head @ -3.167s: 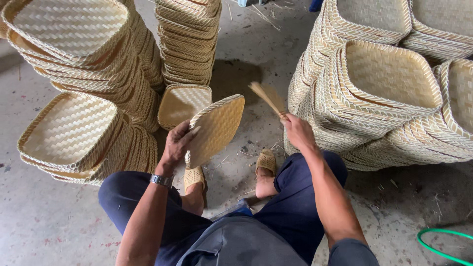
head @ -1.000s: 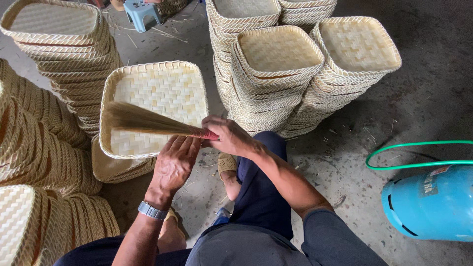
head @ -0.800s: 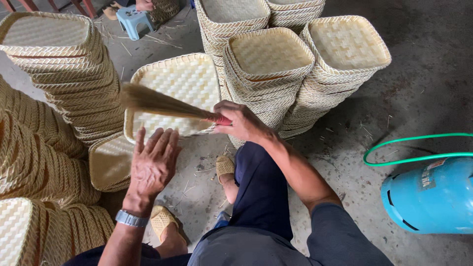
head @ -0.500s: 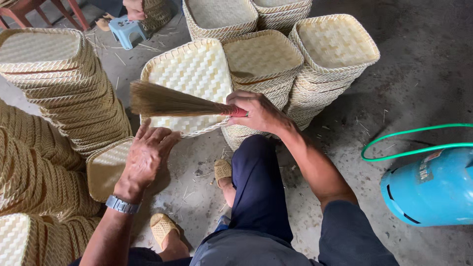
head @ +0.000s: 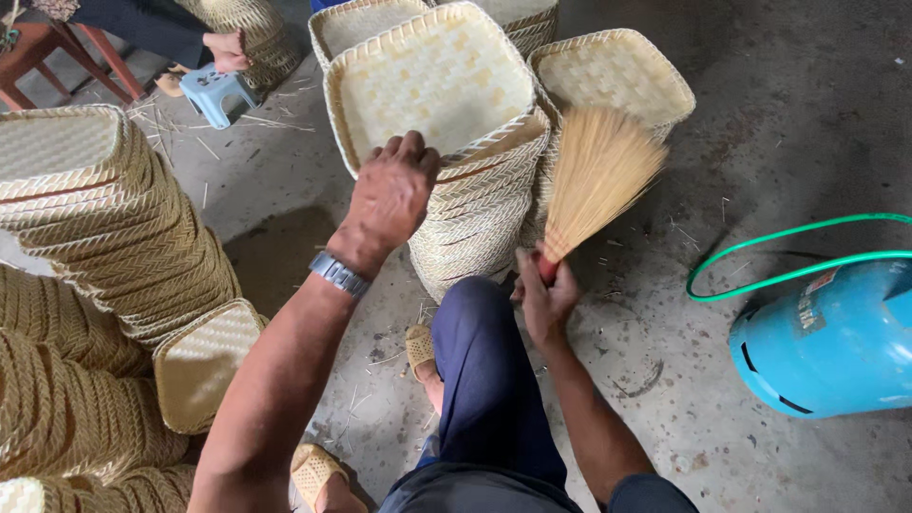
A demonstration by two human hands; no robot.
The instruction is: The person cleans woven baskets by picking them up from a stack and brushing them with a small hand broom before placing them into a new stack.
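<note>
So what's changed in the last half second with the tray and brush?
The left hand now grips the tray, set atop the middle stack. The right hand swung the brush off the tray, bristles now up and right. Unchanged: the right hand's grip on the brush.

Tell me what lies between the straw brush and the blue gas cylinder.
In the head view, between the straw brush and the blue gas cylinder lies bare concrete floor with scattered straw bits, crossed by a loop of green hose.

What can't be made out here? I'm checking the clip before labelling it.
Head view:
- Left hand: fingertips hidden behind the top tray's rim.
- Brush: handle covered by the right hand.
- Gas cylinder: cut off by the right edge.
- Another person's hand: body cut off at top.
</note>
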